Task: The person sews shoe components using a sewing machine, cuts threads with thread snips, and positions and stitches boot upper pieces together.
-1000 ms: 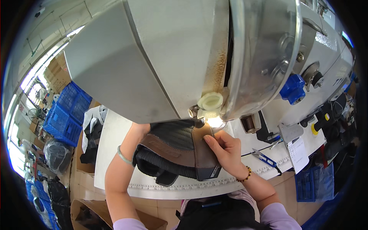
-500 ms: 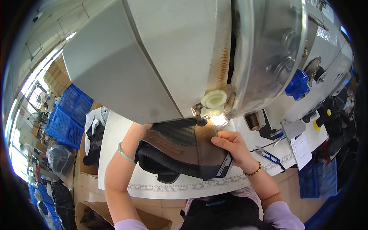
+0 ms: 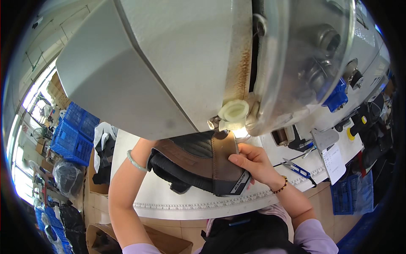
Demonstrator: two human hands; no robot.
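A brown and black padded sewn piece (image 3: 198, 165) with stitched seams and a small label lies on the white table, under the head of a sewing machine (image 3: 190, 63). My right hand (image 3: 249, 163) pinches its right edge, thumb on top and fingers underneath. At the piece's far left side is my left hand (image 3: 146, 145), its fingers hidden by the machine head and the material. The upper edge of the piece meets the lit needle area, where the needle itself is hidden behind a pale round plastic part (image 3: 234, 112).
Blue-handled thread snips (image 3: 298, 168) lie right of my right hand, near a paper slip (image 3: 333, 163). A ruler strip (image 3: 190, 206) follows the table's near edge. Blue crates (image 3: 74, 135) and cardboard boxes (image 3: 163, 241) stand left and below; another blue crate (image 3: 346, 194) is at right.
The view has shifted slightly, with the machine appearing larger. The sewn piece and both hands sit a little farther left and up in the picture; my right hand keeps its pinch.
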